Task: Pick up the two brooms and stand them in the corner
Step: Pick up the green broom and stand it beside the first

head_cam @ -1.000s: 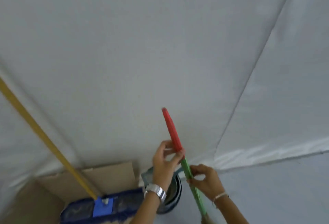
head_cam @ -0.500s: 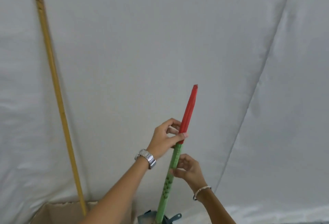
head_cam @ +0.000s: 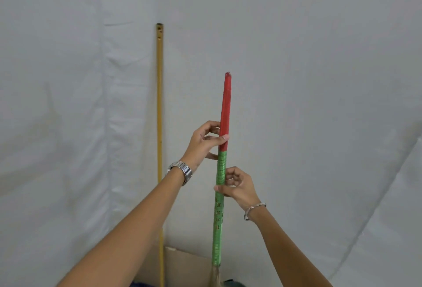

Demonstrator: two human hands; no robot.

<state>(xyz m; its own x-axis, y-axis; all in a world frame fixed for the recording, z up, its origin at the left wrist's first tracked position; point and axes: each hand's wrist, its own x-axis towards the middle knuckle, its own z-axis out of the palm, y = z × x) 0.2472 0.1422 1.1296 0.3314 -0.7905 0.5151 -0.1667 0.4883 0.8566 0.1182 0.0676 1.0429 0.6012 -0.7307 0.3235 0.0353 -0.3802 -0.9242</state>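
Against the white sheeted wall, the red-and-green wrapped broom handle stands upright, pinched by both hands: the left hand closed at the colour join, the right hand closed lower. A yellow wooden broom handle leans well apart, left. Brown cardboard sits below.

Long-handled broom: stood upright against the wall, at 9 o'clock from the short broom.
Short broom: gripped by left hand above, right hand below.
Cardboard: placed behind both, at 6 o'clock.
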